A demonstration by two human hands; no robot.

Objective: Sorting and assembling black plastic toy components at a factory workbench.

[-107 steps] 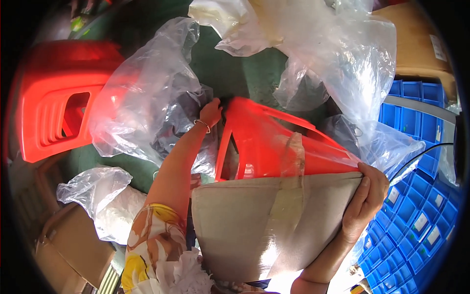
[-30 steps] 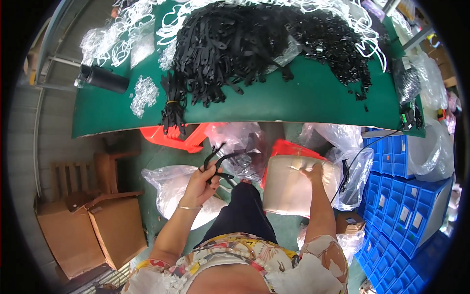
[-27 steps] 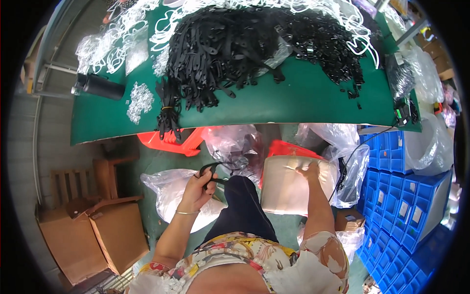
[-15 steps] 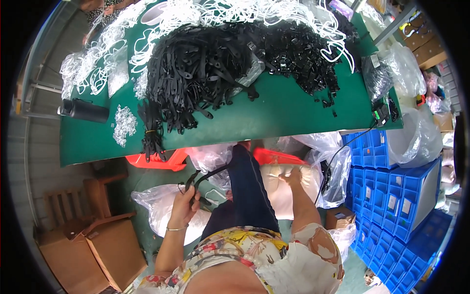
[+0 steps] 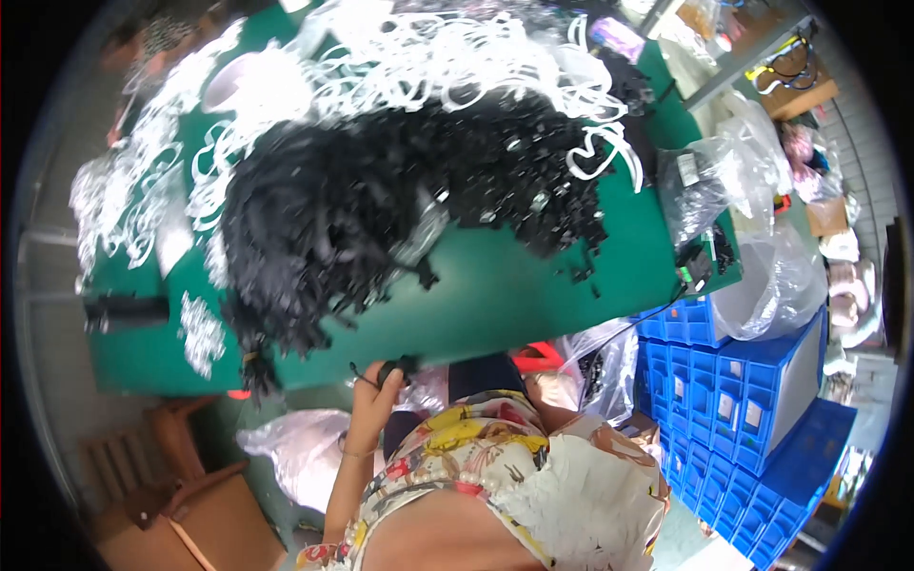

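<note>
Near the front edge of the green table [image 5: 466, 295], my left hand [image 5: 374, 395] is closed on a black strap [image 5: 402, 364], bunched and blurred. My right hand is out of sight; only the upper part of that arm shows beside my body. Across the table lies a big heap of black straps [image 5: 305, 209], with small black plastic pieces [image 5: 533, 195] heaped on its right. A tied bundle of black straps [image 5: 255, 366] hangs over the front edge, left of my left hand.
White cords [image 5: 419, 62] cover the table's back. At its left are a black bottle [image 5: 129, 312] and small clear pieces [image 5: 202, 333]. Blue bins [image 5: 724, 390] stack at the right. A cardboard box [image 5: 228, 519] and a clear plastic bag [image 5: 295, 447] sit at the lower left.
My view has shifted, so the table fills more of it. My left hand, still holding the black strap, has come up to the table edge. My right hand has gone out of sight.
</note>
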